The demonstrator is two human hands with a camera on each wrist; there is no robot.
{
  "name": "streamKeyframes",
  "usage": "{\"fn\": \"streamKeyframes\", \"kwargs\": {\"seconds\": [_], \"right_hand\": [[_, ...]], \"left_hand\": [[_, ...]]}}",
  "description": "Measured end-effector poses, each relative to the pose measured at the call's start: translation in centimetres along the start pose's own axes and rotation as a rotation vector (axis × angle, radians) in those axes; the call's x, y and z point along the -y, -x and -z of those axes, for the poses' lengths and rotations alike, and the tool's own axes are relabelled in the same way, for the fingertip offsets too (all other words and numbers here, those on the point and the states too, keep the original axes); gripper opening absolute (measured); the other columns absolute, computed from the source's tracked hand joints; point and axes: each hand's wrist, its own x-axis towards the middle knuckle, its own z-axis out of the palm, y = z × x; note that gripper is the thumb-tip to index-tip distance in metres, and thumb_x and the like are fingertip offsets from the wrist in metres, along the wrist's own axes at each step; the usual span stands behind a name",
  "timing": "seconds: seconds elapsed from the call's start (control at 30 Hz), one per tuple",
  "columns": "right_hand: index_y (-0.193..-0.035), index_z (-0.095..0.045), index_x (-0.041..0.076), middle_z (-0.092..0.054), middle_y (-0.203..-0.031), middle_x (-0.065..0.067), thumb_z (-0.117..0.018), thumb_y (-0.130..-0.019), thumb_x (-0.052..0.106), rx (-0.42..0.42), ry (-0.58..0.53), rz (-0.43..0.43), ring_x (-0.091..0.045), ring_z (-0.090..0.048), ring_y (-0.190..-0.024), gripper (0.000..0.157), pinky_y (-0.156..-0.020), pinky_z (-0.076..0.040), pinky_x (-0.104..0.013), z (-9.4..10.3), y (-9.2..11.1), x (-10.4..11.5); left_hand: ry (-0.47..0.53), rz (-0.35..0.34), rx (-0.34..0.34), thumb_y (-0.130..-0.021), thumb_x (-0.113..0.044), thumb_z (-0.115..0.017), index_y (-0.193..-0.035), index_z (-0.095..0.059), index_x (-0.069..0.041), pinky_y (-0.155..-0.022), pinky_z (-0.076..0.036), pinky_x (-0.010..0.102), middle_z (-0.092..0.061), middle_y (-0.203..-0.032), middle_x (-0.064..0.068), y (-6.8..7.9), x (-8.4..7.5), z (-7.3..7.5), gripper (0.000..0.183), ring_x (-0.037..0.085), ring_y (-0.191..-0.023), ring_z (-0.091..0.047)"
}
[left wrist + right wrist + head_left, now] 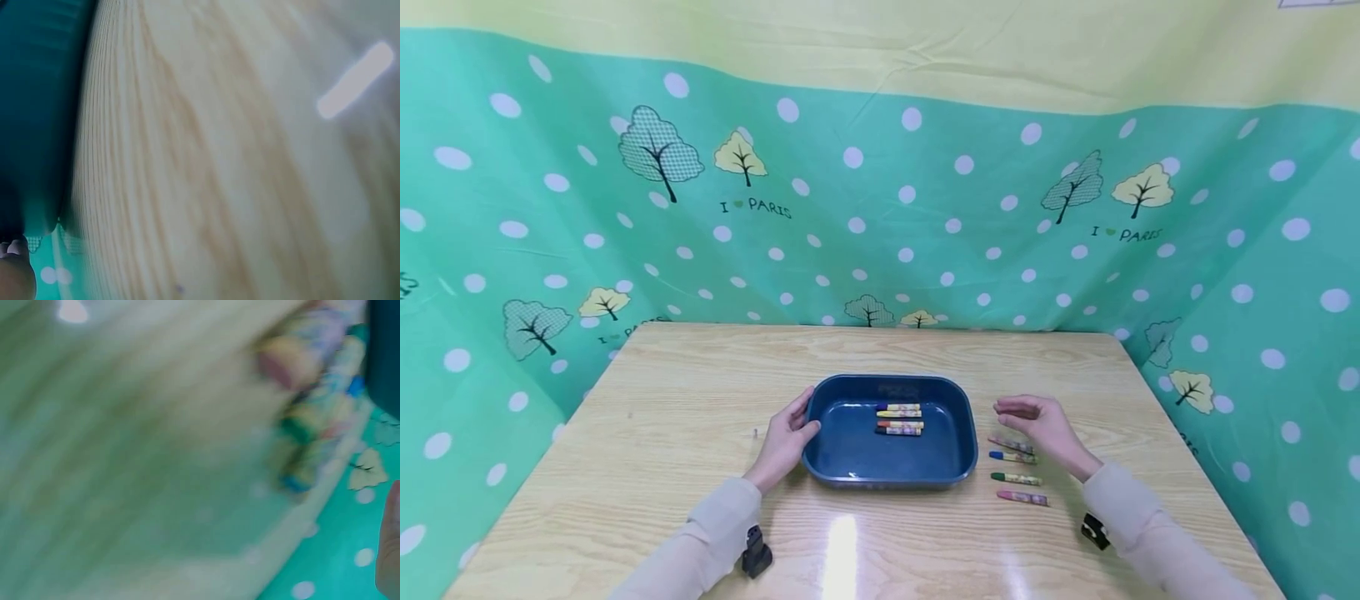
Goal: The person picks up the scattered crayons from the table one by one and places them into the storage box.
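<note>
A dark blue plastic tray (891,481) lies on the table, with several crayons (898,414) inside. My left hand (786,435) grips its left rim, thumb at the inner edge and fingers outside. Right of the tray, my right hand (1041,425) hovers over the table, a gap showing between thumb and fingers; I see no crayon in it. Below it lie a reddish crayon (1011,445), a blue crayon (1013,457), a green crayon (1017,479) and a pink crayon (1022,498). The right wrist view shows crayon ends, blurred, and one finger (389,550).
The light wooden table (685,400) reaches back to a green polka-dot curtain (880,242), which also hangs at both sides. A black wrist device (756,553) hangs under the left sleeve, another black device (1095,531) under the right.
</note>
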Motion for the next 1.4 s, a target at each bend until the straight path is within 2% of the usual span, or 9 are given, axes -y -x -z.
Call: {"fn": "streamKeyframes", "kwargs": {"seconds": [0.13, 0.33, 0.57, 0.7, 0.83, 1.1, 1.2, 1.33, 1.4], "right_hand": [[-0.114, -0.061, -0.003, -0.065, -0.111, -0.018, -0.063, -0.084, 0.010, -0.010, 0.052, -0.038, -0.017, -0.065, -0.096, 0.032, -0.081, -0.053, -0.018, 0.6, 0.5, -1.3], [-0.113, -0.059, -0.007, -0.064, -0.110, -0.022, -0.063, -0.084, 0.008, 0.040, 0.069, -0.067, -0.029, -0.063, -0.100, 0.033, -0.082, -0.055, -0.022, 1.4, 0.9, -2.2], [-0.111, -0.061, -0.005, -0.066, -0.107, -0.017, -0.065, -0.082, 0.007, 0.045, 0.128, -0.135, -0.024, -0.065, -0.095, 0.032, -0.079, -0.055, -0.025, 1.5, 1.3, -3.3], [-0.111, -0.062, -0.003, -0.066, -0.106, -0.017, -0.065, -0.081, 0.003, 0.044, 0.135, -0.134, -0.021, -0.065, -0.093, 0.031, -0.076, -0.056, -0.023, 1.0, 1.4, -4.1], [-0.109, -0.063, -0.001, -0.066, -0.106, -0.017, -0.066, -0.079, 0.001, 0.029, 0.178, -0.089, -0.022, -0.065, -0.093, 0.030, -0.075, -0.056, -0.022, 0.5, 1.6, -4.7], [-0.097, -0.070, 0.007, -0.069, -0.097, -0.008, -0.066, -0.080, 0.004, 0.000, 0.377, 0.006, -0.016, -0.064, -0.086, 0.018, -0.071, -0.056, -0.025, 0.3, 1.4, -4.4], [-0.096, -0.071, 0.008, -0.069, -0.096, -0.006, -0.067, -0.079, 0.003, 0.004, 0.386, -0.009, -0.015, -0.063, -0.084, 0.018, -0.070, -0.055, -0.025, 0.4, 1.3, -4.0], [-0.099, -0.070, 0.008, -0.069, -0.098, -0.006, -0.066, -0.080, 0.004, 0.007, 0.344, -0.068, -0.015, -0.063, -0.087, 0.020, -0.072, -0.056, -0.025, 0.8, 1.2, -3.3], [-0.101, -0.069, 0.007, -0.068, -0.100, -0.008, -0.066, -0.081, 0.005, 0.003, 0.329, -0.063, -0.017, -0.063, -0.089, 0.021, -0.073, -0.056, -0.025, 1.0, 1.1, -2.9]], "left_hand": [[0.002, 0.004, 0.012, -0.089, 0.002, -0.049, -0.142, -0.031, -0.003, -0.103, -0.035, 0.035, -0.032, -0.146, 0.019, 0.0, 0.1, 0.0, 0.056, 0.031, -0.131, -0.035], [0.004, 0.010, 0.008, -0.089, 0.002, -0.049, -0.142, -0.030, -0.003, -0.104, -0.034, 0.035, -0.031, -0.147, 0.018, -0.1, 0.2, 0.1, 0.057, 0.030, -0.132, -0.034], [-0.006, 0.008, 0.010, -0.088, 0.003, -0.049, -0.142, -0.031, -0.003, -0.103, -0.035, 0.035, -0.031, -0.147, 0.018, -0.1, 0.2, 0.0, 0.057, 0.030, -0.132, -0.034], [0.000, -0.004, 0.006, -0.088, 0.003, -0.050, -0.142, -0.031, -0.003, -0.104, -0.034, 0.035, -0.030, -0.147, 0.018, -0.2, 0.2, 0.1, 0.057, 0.031, -0.132, -0.034], [0.006, -0.004, 0.005, -0.088, 0.004, -0.049, -0.142, -0.031, -0.003, -0.103, -0.035, 0.036, -0.030, -0.147, 0.019, -0.1, 0.3, 0.1, 0.057, 0.032, -0.131, -0.034], [0.012, 0.004, -0.004, -0.088, 0.002, -0.050, -0.142, -0.032, -0.004, -0.103, -0.035, 0.035, -0.032, -0.146, 0.018, -0.1, 0.3, 0.0, 0.057, 0.030, -0.131, -0.035], [0.008, -0.002, -0.003, -0.088, 0.002, -0.050, -0.142, -0.032, -0.004, -0.103, -0.035, 0.035, -0.032, -0.146, 0.018, -0.1, 0.3, 0.0, 0.057, 0.031, -0.131, -0.035], [0.013, 0.002, 0.000, -0.087, 0.003, -0.050, -0.142, -0.032, -0.003, -0.103, -0.035, 0.035, -0.032, -0.146, 0.017, -0.2, 0.4, 0.0, 0.058, 0.030, -0.131, -0.035], [0.013, 0.010, -0.002, -0.087, 0.003, -0.051, -0.141, -0.032, -0.004, -0.103, -0.036, 0.035, -0.032, -0.146, 0.016, -0.2, 0.3, 0.0, 0.058, 0.029, -0.131, -0.035]]}}
